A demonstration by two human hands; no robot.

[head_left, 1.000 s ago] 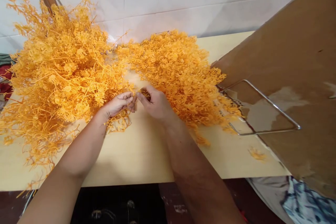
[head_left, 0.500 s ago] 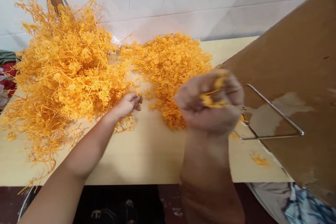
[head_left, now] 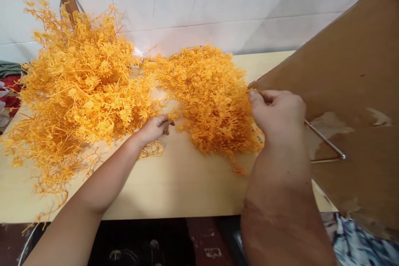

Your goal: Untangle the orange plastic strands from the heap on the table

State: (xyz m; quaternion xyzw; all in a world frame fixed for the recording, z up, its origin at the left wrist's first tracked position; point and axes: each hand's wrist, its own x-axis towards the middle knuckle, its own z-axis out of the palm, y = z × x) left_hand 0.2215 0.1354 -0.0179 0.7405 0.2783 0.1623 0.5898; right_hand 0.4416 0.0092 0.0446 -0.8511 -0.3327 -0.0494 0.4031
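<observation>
My left hand (head_left: 156, 126) is closed in a pinch on a small orange plastic flower piece (head_left: 171, 115), just right of a tall tangled heap of orange stems and flowers (head_left: 90, 79). Over the right edge of a lower pile of orange flower pieces (head_left: 212, 95), my right hand (head_left: 279, 110) pinches thumb against finger. A bit of orange shows at its fingertips; its palm is turned away, so anything inside is hidden. Partly behind that wrist is a bent metal wire frame (head_left: 327, 141).
A large brown cardboard sheet (head_left: 349, 70) leans on the right side of the pale wooden table (head_left: 177, 187). White tiled wall (head_left: 177, 0) stands behind. Red and green cloth (head_left: 11, 87) lies at far left, patterned fabric (head_left: 361, 237) at lower right. A wooden-handled object (head_left: 69, 4) pokes up behind the heap.
My right hand has come down and right from above the table, turning over so its back shows. The lower pile now reaches further right and forward. My left hand has barely moved.
</observation>
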